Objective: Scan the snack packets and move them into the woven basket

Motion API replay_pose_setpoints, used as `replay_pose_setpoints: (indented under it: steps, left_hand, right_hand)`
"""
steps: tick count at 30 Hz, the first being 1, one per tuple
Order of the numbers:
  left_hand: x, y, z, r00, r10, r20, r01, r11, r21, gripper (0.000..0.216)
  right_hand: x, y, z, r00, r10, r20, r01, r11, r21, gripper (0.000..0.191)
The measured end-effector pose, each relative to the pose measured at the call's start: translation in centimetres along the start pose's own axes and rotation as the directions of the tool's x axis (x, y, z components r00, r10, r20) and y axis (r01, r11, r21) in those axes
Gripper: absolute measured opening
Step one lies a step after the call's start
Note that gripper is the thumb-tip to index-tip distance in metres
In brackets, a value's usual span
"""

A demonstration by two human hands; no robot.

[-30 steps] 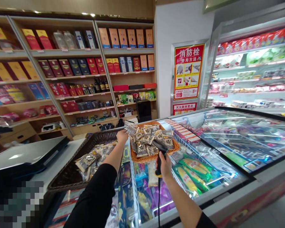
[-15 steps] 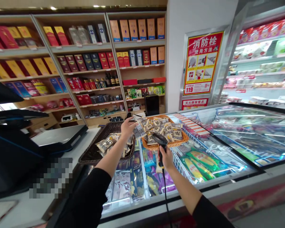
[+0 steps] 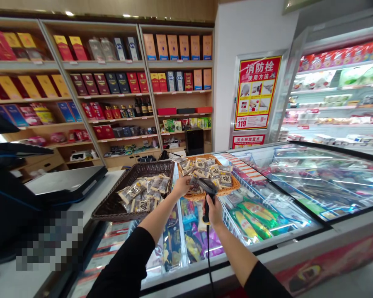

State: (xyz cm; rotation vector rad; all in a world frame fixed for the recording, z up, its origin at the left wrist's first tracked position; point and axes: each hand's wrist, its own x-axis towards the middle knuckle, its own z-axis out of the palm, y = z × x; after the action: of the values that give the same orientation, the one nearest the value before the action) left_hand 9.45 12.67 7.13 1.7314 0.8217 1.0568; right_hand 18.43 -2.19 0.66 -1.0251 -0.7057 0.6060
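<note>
My right hand (image 3: 214,212) is closed round the handle of a black barcode scanner (image 3: 207,187), whose head points at the round orange basket (image 3: 234,188) of small snack packets (image 3: 209,169). The scanner's cable hangs down past my wrist. My left hand (image 3: 181,186) is at that basket's near-left rim, fingers curled on a snack packet there. To its left stands a dark brown wicker basket (image 3: 110,205) holding several of the same packets (image 3: 143,192). Both baskets rest on a glass-topped chest freezer (image 3: 298,231).
Frozen goods fill the freezer under sliding glass lids. A black till screen and a flat scale (image 3: 65,184) stand on the counter at the left. Shelves of boxed goods (image 3: 112,82) line the back wall. A red fire-hydrant sign (image 3: 256,93) and an open chiller (image 3: 338,95) are at the right.
My left hand went from the orange basket's far side toward the dark basket with a packet, then back to the orange basket's near rim. The scanner stayed aimed at the orange basket.
</note>
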Motion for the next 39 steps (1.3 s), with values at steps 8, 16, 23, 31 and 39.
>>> replay_pose_setpoints:
  steps: [8,16,23,31,39]
  left_hand:
    - [0.5,-0.9,-5.3,0.994,-0.064,-0.089,0.06,0.997,-0.049,0.045]
    - [-0.9,-1.4,-5.4,0.994,-0.038,-0.102,0.021,0.986,-0.166,0.056]
    - [-0.7,-2.0,-5.5,0.995,-0.028,-0.099,0.017,0.993,-0.117,0.05]
    - [-0.6,-2.1,-4.8,0.992,-0.007,-0.128,-0.005,0.996,-0.092,0.045]
    - [-3.8,2.0,-11.0,0.864,0.113,-0.491,0.054,0.948,0.314,0.049]
  right_hand:
    - [-1.2,-0.6,0.2,0.971,-0.027,0.237,0.068,0.984,-0.164,0.038]
    - [-2.1,-1.2,0.6,0.956,-0.02,0.292,0.086,0.973,-0.216,0.035]
    - [-1.8,-0.9,0.2,0.945,-0.009,0.327,0.081,0.975,-0.207,0.035]
    - [-1.6,-0.1,0.1,0.955,-0.007,0.297,0.058,0.985,-0.163,0.037]
    - [-1.1,-0.1,-0.1,0.98,0.041,0.196,-0.027,0.997,-0.074,0.042]
